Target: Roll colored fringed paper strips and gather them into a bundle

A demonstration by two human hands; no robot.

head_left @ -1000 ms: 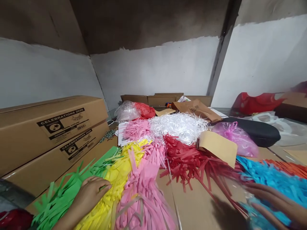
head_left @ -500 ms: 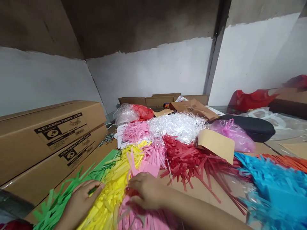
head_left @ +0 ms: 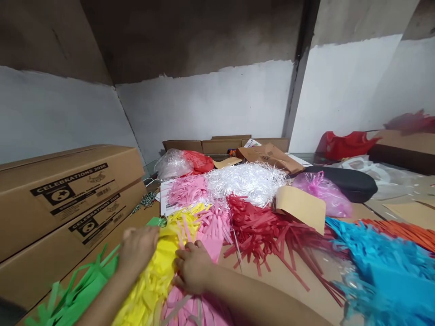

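Observation:
My left hand (head_left: 138, 246) is over the border of the green fringed paper (head_left: 84, 287) and the yellow fringed paper (head_left: 149, 280); it is blurred and its fingertips are hidden. Curled fingers of my right hand (head_left: 193, 268) rest where the yellow meets the pink fringed paper (head_left: 210, 240), closed on something I cannot make out. Right of them lies dark red fringed paper (head_left: 254, 226). White shredded strands (head_left: 246, 181) are heaped behind, beside a smaller pink shredded pile (head_left: 188, 189).
Two stacked cardboard boxes (head_left: 71, 190) stand at the left. Blue fringed paper (head_left: 394, 271) and orange strips (head_left: 404, 233) lie at the right. Behind are a tan card (head_left: 301, 208), a pink plastic bag (head_left: 322, 192), a black case (head_left: 353, 183) and a brown paper bag (head_left: 270, 156).
My left hand has moved up and to the right, over the paper's edge. My right hand has shifted slightly left. The view has turned a little.

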